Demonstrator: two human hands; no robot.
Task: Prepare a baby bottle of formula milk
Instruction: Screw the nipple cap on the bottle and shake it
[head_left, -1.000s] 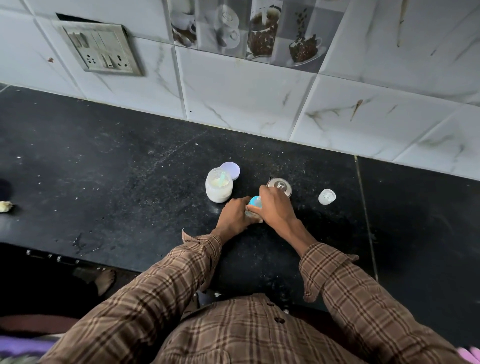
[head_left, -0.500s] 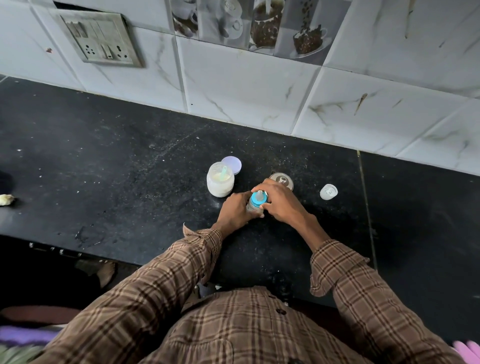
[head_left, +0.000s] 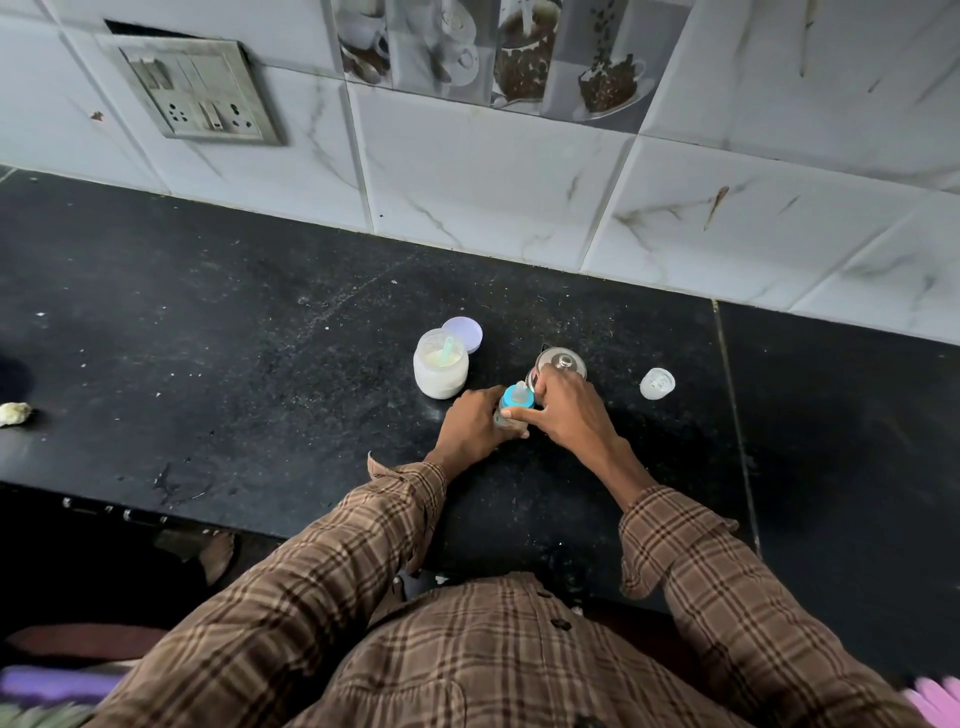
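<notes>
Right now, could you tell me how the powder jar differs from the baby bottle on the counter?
The jar stands open, its lilac lid lying behind it and a scoop inside; the bottle has its blue teat ring on. The jar stands free, untouched; the bottle is gripped by the left hand and right hand. The jar looks wider than the bottle. Both stand upright on the black counter.

No words or numbers can be read anywhere here (the wall tile (head_left: 514, 52) only shows pictures of coffee cups, and the jar (head_left: 440, 371) looks plain).
</notes>
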